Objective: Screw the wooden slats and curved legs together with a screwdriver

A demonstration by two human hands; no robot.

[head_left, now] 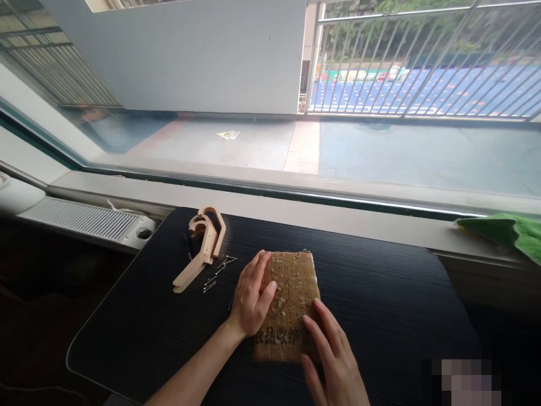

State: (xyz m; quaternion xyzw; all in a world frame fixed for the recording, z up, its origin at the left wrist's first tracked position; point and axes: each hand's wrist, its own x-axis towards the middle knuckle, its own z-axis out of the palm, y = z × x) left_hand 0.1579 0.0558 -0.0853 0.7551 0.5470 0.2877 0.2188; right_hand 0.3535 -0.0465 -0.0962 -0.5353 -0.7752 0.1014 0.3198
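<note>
A flat brown cardboard block (291, 282), wrapped in tape and printed with characters, lies on the black table (380, 299). My left hand (251, 299) rests on its left edge with fingers stretched flat and the thumb on top. On the block's near right corner my right hand (333, 361) lies, fingers extended and flat. Neither hand grips anything.
Left of the block lie curved wooden pieces (203, 245) and several small metal nails (217, 273). A white vent unit (84, 220) sits at the far left. A green cloth (507, 231) rests on the window sill at right. A large window runs behind the table.
</note>
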